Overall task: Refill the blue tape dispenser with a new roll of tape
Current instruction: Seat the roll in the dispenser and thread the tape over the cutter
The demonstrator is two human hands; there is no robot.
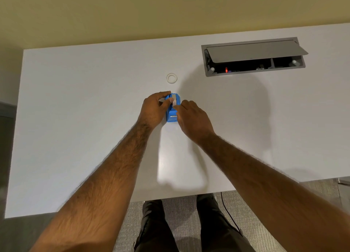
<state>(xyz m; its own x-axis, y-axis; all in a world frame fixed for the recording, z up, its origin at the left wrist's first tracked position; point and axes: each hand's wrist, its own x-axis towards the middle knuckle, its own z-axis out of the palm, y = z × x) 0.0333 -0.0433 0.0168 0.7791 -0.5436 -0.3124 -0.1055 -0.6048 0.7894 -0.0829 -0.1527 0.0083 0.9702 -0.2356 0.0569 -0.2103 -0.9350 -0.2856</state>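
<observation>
The blue tape dispenser point(172, 117) stands on the white table point(75, 119) near its middle, with its metal cutter end toward me. My left hand point(154, 109) grips the dispenser from its left side, thumb and fingers wrapped over the top. My right hand point(191, 117) comes in from the right, and its fingertips pinch a pale tape strip point(173, 102) at the roll seated in the dispenser. A separate clear tape ring point(171, 78) lies flat on the table just beyond the dispenser, apart from both hands.
A grey cable box point(253, 56) with its lid propped open is sunk into the table at the back right. The table's near edge runs just above my legs. A black cable hangs below it on the right.
</observation>
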